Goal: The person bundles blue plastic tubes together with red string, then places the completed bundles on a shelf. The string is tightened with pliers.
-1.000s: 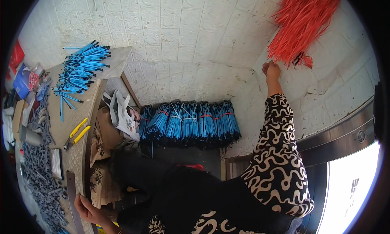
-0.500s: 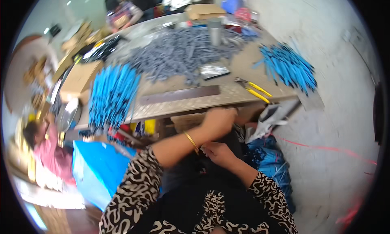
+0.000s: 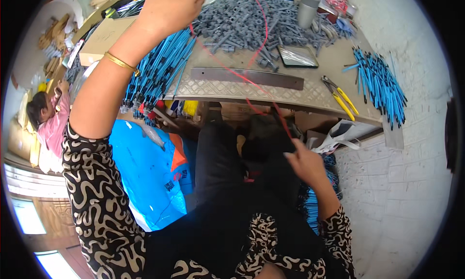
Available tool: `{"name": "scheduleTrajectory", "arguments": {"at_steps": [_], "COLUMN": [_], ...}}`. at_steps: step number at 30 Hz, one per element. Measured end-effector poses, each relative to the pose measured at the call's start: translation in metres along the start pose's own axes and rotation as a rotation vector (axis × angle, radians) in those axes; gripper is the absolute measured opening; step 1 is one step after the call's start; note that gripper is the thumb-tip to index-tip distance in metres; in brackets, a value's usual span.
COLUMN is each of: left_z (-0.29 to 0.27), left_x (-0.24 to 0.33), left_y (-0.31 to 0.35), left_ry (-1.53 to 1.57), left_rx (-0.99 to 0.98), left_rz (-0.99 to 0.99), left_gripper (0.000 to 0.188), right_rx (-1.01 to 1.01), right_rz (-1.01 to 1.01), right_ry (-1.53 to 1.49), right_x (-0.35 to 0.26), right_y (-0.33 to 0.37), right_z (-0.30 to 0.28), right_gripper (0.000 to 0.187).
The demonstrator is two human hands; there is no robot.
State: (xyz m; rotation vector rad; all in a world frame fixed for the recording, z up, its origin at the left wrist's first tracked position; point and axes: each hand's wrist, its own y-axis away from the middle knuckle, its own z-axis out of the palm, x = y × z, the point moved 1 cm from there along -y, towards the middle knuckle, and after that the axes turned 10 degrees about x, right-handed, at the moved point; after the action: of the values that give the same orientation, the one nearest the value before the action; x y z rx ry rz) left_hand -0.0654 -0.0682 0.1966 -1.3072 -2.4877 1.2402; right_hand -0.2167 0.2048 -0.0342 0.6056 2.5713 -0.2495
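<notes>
Since half a second ago, the left hand [image 3: 172, 10] has swung up to the top edge and the right hand [image 3: 307, 166] has shifted lower right; a thin red plastic strand [image 3: 240, 76] now loops over the worktable [image 3: 339, 65] between them. At far left is a co-worker [image 3: 52, 128] in pink. The left hand's fingertips are cut off, so its grip cannot be told; the strand shows beside it. Blue, black-tipped sticks [image 3: 162, 61] lie behind that forearm, above a blue plastic sack [image 3: 145, 177]. Mid-table, the strand crosses a flat metal bar [image 3: 283, 80] below heaped grey plastic fittings [image 3: 237, 24]. Before the table, the right hand's fingers are curled, pinching the strand. Yellow-handled pliers [image 3: 345, 104] lie farther right, near a second stick pile [image 3: 380, 85].
</notes>
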Motion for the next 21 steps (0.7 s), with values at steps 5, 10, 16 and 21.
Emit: {"name": "scheduleTrajectory", "arguments": {"at_steps": [5, 10, 16, 21], "left_z": [-0.023, -0.041, -0.036, 0.006], "left_x": [0.01, -0.035, -0.14, -0.204], "left_y": [0.016, 0.06, 0.114, 0.141], "left_ry": [0.663, 0.83, 0.899, 1.216], "left_rx": [-0.003, -0.105, -0.34, -0.34], "left_rz": [-0.062, -0.216, -0.778, -1.025], "left_gripper": [0.027, 0.027, 0.02, 0.021], "right_rx": [-0.663, -0.196, -0.334, 0.039], "right_rz": [-0.411, -0.736, -1.052, -0.389], "right_ry": [-0.793, -1.383, -2.03, -1.963], "right_x": [-0.142, -0.203, -0.223, -0.223], "right_y": [-0.041, -0.135, -0.119, -0.16], "right_z": [0.042, 0.004, -0.072, -0.039], "right_gripper": [0.052, 0.084, 0.02, 0.023]}}
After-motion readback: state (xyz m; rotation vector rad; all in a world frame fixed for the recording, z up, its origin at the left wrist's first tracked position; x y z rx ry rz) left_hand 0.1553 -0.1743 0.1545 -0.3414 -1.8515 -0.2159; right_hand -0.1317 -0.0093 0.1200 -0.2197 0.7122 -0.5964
